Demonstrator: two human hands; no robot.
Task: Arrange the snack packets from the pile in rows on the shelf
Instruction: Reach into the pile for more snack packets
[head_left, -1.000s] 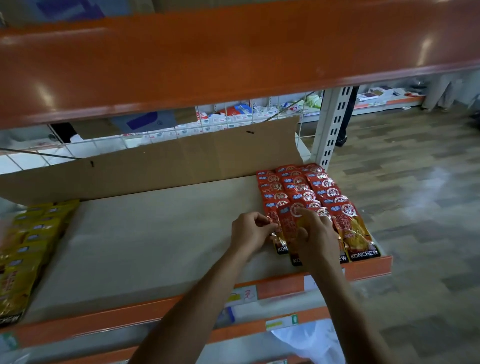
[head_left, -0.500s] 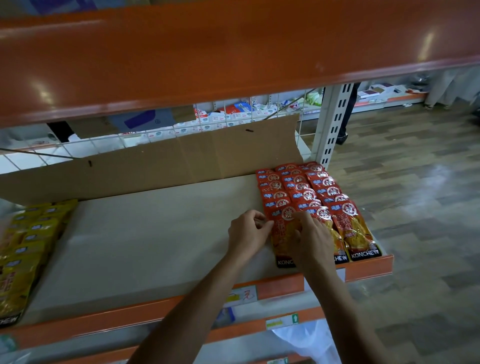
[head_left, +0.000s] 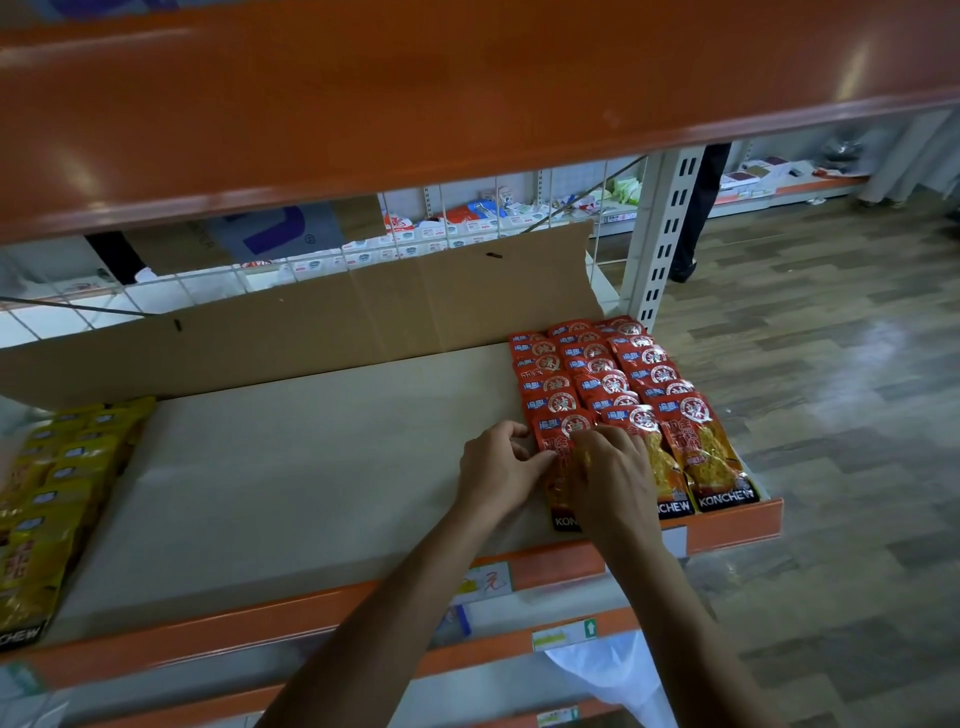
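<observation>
Grip: pinched front red packet (head_left: 551, 442) at left edge with left hand (head_left: 498, 467), curled right hand (head_left: 613, 478) over it; lay lengthwise front-to-back, heading leftmost row (head_left: 543, 385).

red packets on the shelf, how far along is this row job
Done: three overlapping rows of red packets fill the shelf's right end. In hand: the left hand and right hand both hold the front packet of the leftmost red row. Left: a wide bare stretch of shelf lies between these and the yellow packets at far left. The pile is out of view.
</observation>
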